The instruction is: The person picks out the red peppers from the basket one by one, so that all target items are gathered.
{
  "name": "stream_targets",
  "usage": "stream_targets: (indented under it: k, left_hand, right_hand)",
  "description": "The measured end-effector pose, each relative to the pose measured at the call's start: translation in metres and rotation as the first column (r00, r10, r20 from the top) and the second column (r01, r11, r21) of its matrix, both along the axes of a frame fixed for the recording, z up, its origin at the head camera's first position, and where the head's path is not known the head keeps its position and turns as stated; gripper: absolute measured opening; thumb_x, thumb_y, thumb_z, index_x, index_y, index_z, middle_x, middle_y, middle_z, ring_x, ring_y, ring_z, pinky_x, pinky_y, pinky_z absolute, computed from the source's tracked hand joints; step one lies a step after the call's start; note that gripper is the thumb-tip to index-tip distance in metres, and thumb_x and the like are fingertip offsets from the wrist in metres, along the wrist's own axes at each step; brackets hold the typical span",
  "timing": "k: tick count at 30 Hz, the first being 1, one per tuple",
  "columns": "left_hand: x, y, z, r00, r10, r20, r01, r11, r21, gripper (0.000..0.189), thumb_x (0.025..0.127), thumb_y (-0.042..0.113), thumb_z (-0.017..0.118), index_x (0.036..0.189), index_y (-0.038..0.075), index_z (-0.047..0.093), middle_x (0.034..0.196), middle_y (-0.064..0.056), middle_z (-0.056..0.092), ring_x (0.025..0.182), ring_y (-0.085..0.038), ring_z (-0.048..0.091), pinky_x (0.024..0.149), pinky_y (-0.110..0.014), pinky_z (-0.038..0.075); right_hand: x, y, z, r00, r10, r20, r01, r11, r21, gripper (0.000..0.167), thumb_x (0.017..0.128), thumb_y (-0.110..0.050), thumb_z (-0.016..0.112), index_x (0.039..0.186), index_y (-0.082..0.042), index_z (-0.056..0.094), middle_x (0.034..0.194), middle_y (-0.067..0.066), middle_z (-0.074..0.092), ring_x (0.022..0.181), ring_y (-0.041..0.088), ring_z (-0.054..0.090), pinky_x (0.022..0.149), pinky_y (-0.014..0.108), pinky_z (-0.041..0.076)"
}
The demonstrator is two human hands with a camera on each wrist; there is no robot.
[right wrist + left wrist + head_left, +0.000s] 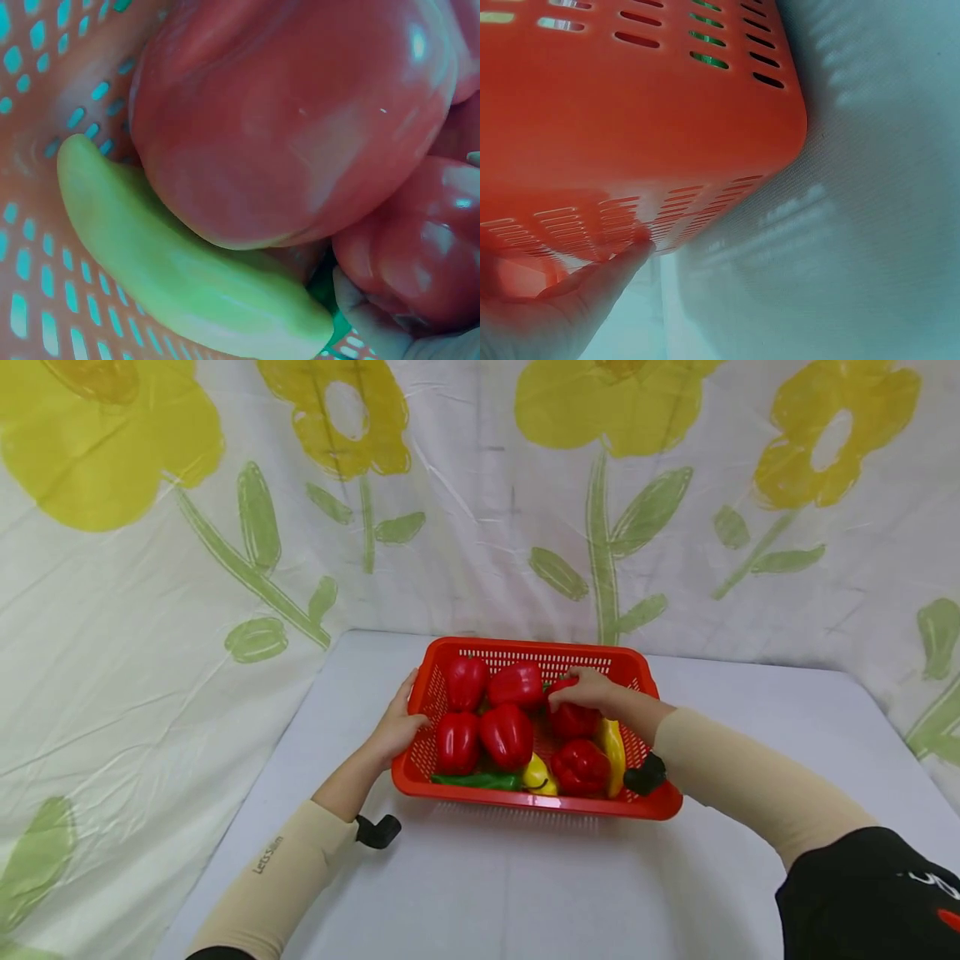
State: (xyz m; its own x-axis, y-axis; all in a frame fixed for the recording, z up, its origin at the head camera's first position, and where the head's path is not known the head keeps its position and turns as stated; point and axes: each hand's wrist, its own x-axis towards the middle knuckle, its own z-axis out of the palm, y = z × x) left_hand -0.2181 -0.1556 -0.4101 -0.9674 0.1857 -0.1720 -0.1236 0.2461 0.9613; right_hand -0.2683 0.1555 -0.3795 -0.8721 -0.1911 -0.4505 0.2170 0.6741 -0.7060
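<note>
A red plastic basket with slotted walls holds several glossy red bell peppers. At its left end my left hand grips the rim, thumb over the edge and fingers along the outside; the left wrist view shows the hand against the slotted wall. Reaching in from the right, my right hand grips a red bell pepper near the far right part of the basket. In the right wrist view the fingers curve along that pepper, partly cut off by the frame.
Inside the basket also lie a long yellow pepper along the right wall, another yellow pepper and a long green pepper near the front wall. The basket stands on a white table; a flowered cloth hangs behind.
</note>
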Motion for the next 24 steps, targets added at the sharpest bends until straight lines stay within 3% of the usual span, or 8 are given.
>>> stream_targets:
  k: [4, 12, 16, 24]
  left_hand:
    - [-0.001, 0.001, 0.000, 1.000, 0.015, 0.024, -0.015, 1.000, -0.002, 0.083, 0.085, -0.007, 0.041, 0.151, 0.025, 0.001, 0.154, -0.014, 0.016, 0.129, -0.038, 0.036, 0.095, -0.053, 0.044]
    - [0.001, 0.002, 0.002, 1.000, 0.014, 0.026, -0.014, 1.000, -0.008, 0.083, 0.085, -0.007, 0.041, 0.151, 0.025, 0.001, 0.154, -0.013, 0.017, 0.128, -0.038, 0.037, 0.094, -0.052, 0.044]
    - [0.002, 0.002, 0.003, 0.999, 0.016, 0.030, -0.015, 1.000, -0.013, 0.083, 0.085, -0.006, 0.042, 0.151, 0.025, 0.002, 0.153, -0.014, 0.018, 0.128, -0.038, 0.037, 0.094, -0.052, 0.044]
    - [0.001, 0.002, 0.003, 1.000, 0.006, 0.025, -0.006, 1.000, -0.007, 0.083, 0.085, -0.006, 0.041, 0.151, 0.024, 0.001, 0.153, -0.014, 0.018, 0.129, -0.038, 0.037, 0.095, -0.053, 0.044]
  right_hand:
    - [-0.001, 0.002, 0.002, 1.000, 0.007, -0.013, -0.007, 1.000, -0.017, 0.053, 0.076, -0.024, 0.069, 0.117, -0.003, 0.044, 0.117, 0.014, 0.048, 0.102, 0.027, 0.048, 0.084, 0.036, 0.050]
    - [0.002, 0.003, 0.011, 1.000, 0.008, 0.019, -0.007, 0.999, -0.033, 0.073, 0.076, -0.024, 0.066, 0.138, -0.004, 0.033, 0.130, 0.017, 0.040, 0.111, 0.029, 0.043, 0.095, 0.042, 0.047]
    - [0.004, 0.003, 0.019, 1.000, 0.013, 0.012, -0.012, 0.998, -0.054, 0.078, 0.076, -0.025, 0.065, 0.141, -0.004, 0.028, 0.135, 0.017, 0.034, 0.116, 0.030, 0.037, 0.092, 0.041, 0.047]
    - [0.009, 0.005, 0.027, 1.000, 0.019, -0.010, -0.020, 0.993, -0.117, 0.046, 0.078, -0.023, 0.062, 0.116, -0.005, 0.045, 0.119, 0.013, 0.042, 0.107, 0.027, 0.041, 0.072, 0.031, 0.050]
